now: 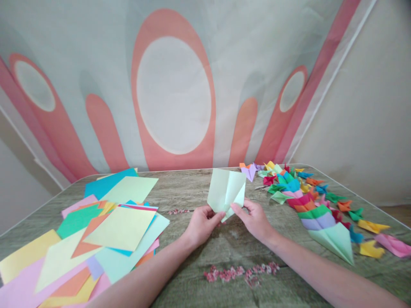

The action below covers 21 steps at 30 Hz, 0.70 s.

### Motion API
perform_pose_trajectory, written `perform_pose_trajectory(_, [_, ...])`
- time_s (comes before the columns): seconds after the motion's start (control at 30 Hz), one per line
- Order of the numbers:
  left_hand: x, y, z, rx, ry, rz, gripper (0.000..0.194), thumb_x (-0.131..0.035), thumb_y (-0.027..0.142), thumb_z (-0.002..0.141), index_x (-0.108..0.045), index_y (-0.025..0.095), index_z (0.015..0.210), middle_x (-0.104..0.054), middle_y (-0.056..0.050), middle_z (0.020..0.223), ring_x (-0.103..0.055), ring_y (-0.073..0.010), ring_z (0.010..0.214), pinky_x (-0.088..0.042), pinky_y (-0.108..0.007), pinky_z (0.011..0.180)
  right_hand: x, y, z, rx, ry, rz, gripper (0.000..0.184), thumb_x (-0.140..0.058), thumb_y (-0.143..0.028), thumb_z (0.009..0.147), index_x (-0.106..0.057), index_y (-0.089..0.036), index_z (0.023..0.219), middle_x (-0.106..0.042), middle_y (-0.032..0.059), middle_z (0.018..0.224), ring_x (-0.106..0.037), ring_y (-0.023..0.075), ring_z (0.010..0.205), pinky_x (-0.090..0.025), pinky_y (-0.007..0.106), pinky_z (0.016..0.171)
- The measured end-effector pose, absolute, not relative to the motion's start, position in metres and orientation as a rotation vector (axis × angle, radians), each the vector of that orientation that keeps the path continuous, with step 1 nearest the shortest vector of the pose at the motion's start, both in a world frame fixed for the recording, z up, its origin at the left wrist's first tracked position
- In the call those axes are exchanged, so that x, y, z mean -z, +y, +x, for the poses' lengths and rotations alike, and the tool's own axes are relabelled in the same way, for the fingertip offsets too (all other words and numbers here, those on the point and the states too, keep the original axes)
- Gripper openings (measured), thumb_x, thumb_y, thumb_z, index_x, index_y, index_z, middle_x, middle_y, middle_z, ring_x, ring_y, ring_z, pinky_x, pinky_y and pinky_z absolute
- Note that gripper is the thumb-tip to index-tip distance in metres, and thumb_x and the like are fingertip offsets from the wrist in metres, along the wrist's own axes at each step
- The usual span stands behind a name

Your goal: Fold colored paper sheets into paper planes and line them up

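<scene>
A pale green creased paper sheet [224, 188] stands upright over the middle of the table, held at its lower edge by both hands. My left hand [202, 224] pinches its lower left corner with curled fingers. My right hand [253, 218] pinches the lower right part, thumb on the front. Both forearms reach in from the bottom of the view.
A loose spread of coloured paper sheets [96, 231] covers the left of the wood-grain table [192, 188]. Several folded paper figures [308, 201] lie in a row at the right. Small pink flower bits [240, 271] lie near the front. A pink-patterned curtain [173, 94] hangs behind.
</scene>
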<state>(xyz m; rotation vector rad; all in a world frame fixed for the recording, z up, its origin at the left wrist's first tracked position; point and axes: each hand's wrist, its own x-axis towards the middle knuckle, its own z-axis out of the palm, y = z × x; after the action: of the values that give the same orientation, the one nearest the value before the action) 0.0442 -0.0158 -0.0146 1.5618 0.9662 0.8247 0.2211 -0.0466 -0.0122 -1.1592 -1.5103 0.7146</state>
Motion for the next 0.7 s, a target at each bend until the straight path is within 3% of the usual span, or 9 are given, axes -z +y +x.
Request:
perform_pose_trajectory(0.1, [0.014,-0.013,0.044,-0.884,1.015,1.585,0.030,-0.065,0.037,0.071,-0.059,0.012,0.086,-0.061,0.000,0.059,-0.055,-0.0125,0.052,-0.039,-0.021,0.050,0.016,-0.043,0.224,-0.650,-1.553,-1.217,0.025,-0.051,-0.037,0.084,-0.068,-0.019,0.090,-0.066,0.0055,0.096,-0.059,0.0230,0.092,-0.045,0.036,0.084])
perform_pose_trajectory(0.3, [0.012,-0.007,0.037,-0.984,1.185,1.787,0.062,-0.064,0.029,0.070,-0.038,0.019,0.125,-0.062,0.006,0.062,-0.057,-0.0128,0.055,-0.042,-0.022,0.057,0.030,-0.030,0.234,-0.390,-1.704,-1.523,0.029,-0.055,-0.038,0.080,-0.064,-0.019,0.060,-0.064,0.0064,0.085,-0.055,0.0236,0.087,-0.041,0.037,0.078])
perform_pose_trajectory(0.37, [0.014,-0.005,0.035,-0.936,1.213,1.924,0.055,-0.061,0.028,0.073,-0.042,0.023,0.124,-0.064,0.004,0.066,-0.058,-0.0137,0.059,-0.043,-0.023,0.060,0.034,-0.026,0.236,-0.321,-1.739,-1.609,0.032,-0.055,-0.039,0.079,-0.061,-0.019,0.055,-0.063,0.0057,0.079,-0.053,0.0234,0.085,-0.040,0.036,0.075])
perform_pose_trajectory(0.5, [0.017,-0.004,0.032,-0.795,1.205,2.247,0.023,-0.055,0.027,0.079,-0.064,0.026,0.100,-0.066,0.000,0.077,-0.058,-0.0163,0.070,-0.043,-0.025,0.065,0.038,-0.025,0.236,-0.183,-1.786,-1.699,0.034,-0.058,-0.040,0.077,-0.057,-0.020,0.050,-0.060,0.0053,0.073,-0.051,0.0240,0.084,-0.037,0.036,0.071])
perform_pose_trajectory(0.7, [0.011,-0.006,0.032,-0.671,1.147,2.600,0.022,-0.048,0.024,0.084,-0.070,0.023,0.090,-0.060,-0.007,0.092,-0.053,-0.0207,0.089,-0.043,-0.033,0.081,0.039,-0.026,0.238,-0.070,-1.827,-1.753,0.034,-0.061,-0.044,0.073,-0.051,-0.021,0.050,-0.054,0.0029,0.065,-0.049,0.0224,0.076,-0.033,0.033,0.064])
